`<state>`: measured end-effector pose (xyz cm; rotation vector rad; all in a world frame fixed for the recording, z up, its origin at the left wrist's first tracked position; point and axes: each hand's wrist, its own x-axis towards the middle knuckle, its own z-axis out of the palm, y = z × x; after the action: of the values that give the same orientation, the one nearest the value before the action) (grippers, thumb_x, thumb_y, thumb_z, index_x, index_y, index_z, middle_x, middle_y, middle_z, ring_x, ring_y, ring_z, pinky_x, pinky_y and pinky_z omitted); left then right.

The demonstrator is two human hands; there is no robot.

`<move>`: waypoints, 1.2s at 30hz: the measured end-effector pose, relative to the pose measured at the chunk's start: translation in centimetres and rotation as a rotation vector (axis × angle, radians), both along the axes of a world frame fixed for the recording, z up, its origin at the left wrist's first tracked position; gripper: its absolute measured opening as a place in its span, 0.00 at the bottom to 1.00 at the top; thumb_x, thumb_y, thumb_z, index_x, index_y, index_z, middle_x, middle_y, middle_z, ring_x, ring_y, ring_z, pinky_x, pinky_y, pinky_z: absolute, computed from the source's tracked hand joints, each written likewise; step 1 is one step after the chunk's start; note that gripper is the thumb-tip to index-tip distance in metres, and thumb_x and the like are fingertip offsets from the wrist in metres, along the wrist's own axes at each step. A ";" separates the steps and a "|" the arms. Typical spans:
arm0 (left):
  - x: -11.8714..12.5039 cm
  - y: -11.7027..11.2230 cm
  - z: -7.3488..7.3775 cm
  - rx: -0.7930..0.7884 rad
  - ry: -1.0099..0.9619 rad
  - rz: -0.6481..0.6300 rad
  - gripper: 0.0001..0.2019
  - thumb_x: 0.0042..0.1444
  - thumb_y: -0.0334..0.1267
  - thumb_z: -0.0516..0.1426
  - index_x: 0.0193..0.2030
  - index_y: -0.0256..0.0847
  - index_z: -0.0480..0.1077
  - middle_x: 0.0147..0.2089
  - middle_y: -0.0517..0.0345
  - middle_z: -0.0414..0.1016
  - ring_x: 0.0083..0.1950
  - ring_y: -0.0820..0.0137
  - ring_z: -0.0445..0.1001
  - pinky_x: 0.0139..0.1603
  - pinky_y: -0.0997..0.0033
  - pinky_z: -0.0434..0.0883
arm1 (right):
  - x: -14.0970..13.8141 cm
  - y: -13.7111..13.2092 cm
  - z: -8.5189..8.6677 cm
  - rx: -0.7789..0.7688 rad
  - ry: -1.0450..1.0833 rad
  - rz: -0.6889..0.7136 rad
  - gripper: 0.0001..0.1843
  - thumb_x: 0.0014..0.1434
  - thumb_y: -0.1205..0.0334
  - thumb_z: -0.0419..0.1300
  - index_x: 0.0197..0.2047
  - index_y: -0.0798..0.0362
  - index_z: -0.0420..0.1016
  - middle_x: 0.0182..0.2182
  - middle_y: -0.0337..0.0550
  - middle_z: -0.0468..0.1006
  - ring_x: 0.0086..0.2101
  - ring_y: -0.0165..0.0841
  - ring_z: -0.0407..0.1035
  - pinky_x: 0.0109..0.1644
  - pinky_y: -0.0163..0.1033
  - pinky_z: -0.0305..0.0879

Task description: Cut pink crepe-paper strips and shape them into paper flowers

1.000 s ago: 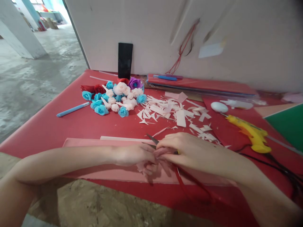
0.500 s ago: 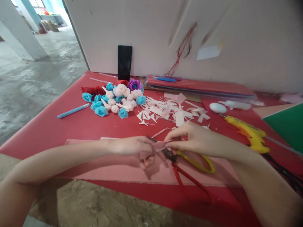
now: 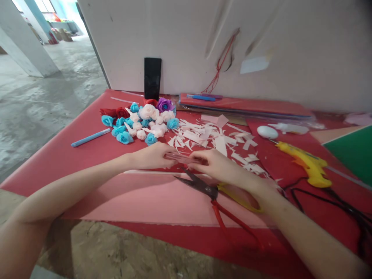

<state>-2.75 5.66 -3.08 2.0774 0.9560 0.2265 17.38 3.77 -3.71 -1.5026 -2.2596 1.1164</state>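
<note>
A narrow pink paper strip (image 3: 182, 158) stretches between my two hands, a little above the table. My left hand (image 3: 157, 155) is closed on its left end. At the other end, my right hand (image 3: 205, 159) pinches it between thumb and fingers. Scissors (image 3: 207, 189) with one red and one yellow handle lie with blades parted below my hands, partly covered by my right wrist. Under them is a large pink paper sheet (image 3: 139, 201) along the table's front edge. White and pale pink paper scraps (image 3: 203, 135) are heaped just beyond my hands.
Blue, white, red and purple paper roses (image 3: 148, 120) lie at the back left beside a blue pen (image 3: 90, 137). A black phone (image 3: 152, 78) leans on the wall. A yellow glue gun (image 3: 305, 161) with a black cord rests at right, near a white egg-shaped object (image 3: 267, 132).
Both hands have lifted away from the scissors, toward the scraps and slightly left, with the pink strip still between them. The scissors have stayed in place, their blades now uncovered.
</note>
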 end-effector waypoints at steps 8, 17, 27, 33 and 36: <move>0.2 -0.6 0.4 -0.144 -0.176 -0.039 0.10 0.50 0.35 0.55 0.39 0.36 0.71 0.33 0.59 0.74 0.31 0.77 0.70 0.29 0.81 0.65 | -0.2 -0.9 1.1 -0.419 0.131 0.049 0.21 0.50 0.45 0.57 0.38 0.54 0.70 0.24 0.37 0.69 0.17 0.21 0.56 0.17 0.29 0.48; 1.2 -1.8 1.5 -0.453 -0.629 0.145 0.08 0.49 0.33 0.58 0.36 0.34 0.64 0.29 0.60 0.74 0.29 0.74 0.74 0.33 0.73 0.71 | -1.9 -2.0 0.5 -0.415 0.557 -0.034 0.20 0.51 0.45 0.57 0.29 0.56 0.68 0.20 0.36 0.68 0.21 0.22 0.60 0.25 0.30 0.57; 1.3 -2.3 0.9 -0.329 -0.668 0.144 0.06 0.53 0.36 0.55 0.32 0.35 0.69 0.20 0.62 0.71 0.25 0.73 0.74 0.34 0.70 0.71 | -2.3 -1.9 -0.3 -0.341 0.591 -0.070 0.18 0.53 0.46 0.55 0.27 0.54 0.66 0.23 0.37 0.70 0.26 0.26 0.65 0.32 0.33 0.61; 1.4 -2.4 0.9 -0.196 -0.589 0.287 0.04 0.47 0.33 0.59 0.29 0.36 0.75 0.27 0.61 0.68 0.32 0.78 0.67 0.38 0.76 0.66 | -2.3 -1.9 0.1 -0.364 0.568 -0.004 0.13 0.46 0.54 0.63 0.32 0.54 0.71 0.30 0.39 0.74 0.33 0.28 0.68 0.38 0.34 0.63; 1.7 -2.7 0.7 -0.175 -0.539 0.243 0.04 0.45 0.33 0.60 0.30 0.39 0.77 0.27 0.62 0.63 0.32 0.78 0.62 0.34 0.77 0.64 | -2.4 -2.1 0.1 -0.371 0.555 0.009 0.12 0.44 0.56 0.64 0.30 0.55 0.72 0.27 0.38 0.74 0.30 0.28 0.67 0.35 0.34 0.62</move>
<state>-1.07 2.95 -2.35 1.6118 0.8510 0.7586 14.96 1.63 -3.58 -1.0939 -1.7464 1.7670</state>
